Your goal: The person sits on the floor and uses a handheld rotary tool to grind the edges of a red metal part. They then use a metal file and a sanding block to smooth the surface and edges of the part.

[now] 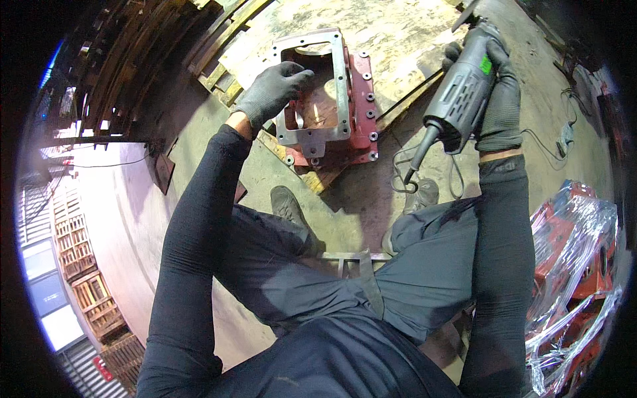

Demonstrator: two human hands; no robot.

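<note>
A red metal housing [363, 99] with a bare, machined rectangular flange [342, 86] rests on a wooden pallet in front of me. Bolt holes run around the flange and along the housing's right side. My left hand [273, 89], in a dark glove, lies over the flange's left edge, its fingers curled over the opening; their undersides are hidden. To the right, my gloved right hand [502, 86] is wrapped around a grey angle grinder [459, 89]. The grinder is held apart from the housing, its disc [466, 16] at the far end and its cord toward me.
The pallet [391, 26] has a pale, worn top board. A power cord [458, 178] loops near my right shoe [424, 194]. Red parts in clear plastic wrap [574, 259] stand at the right. Stacked wooden pallets [126, 60] rise at the far left.
</note>
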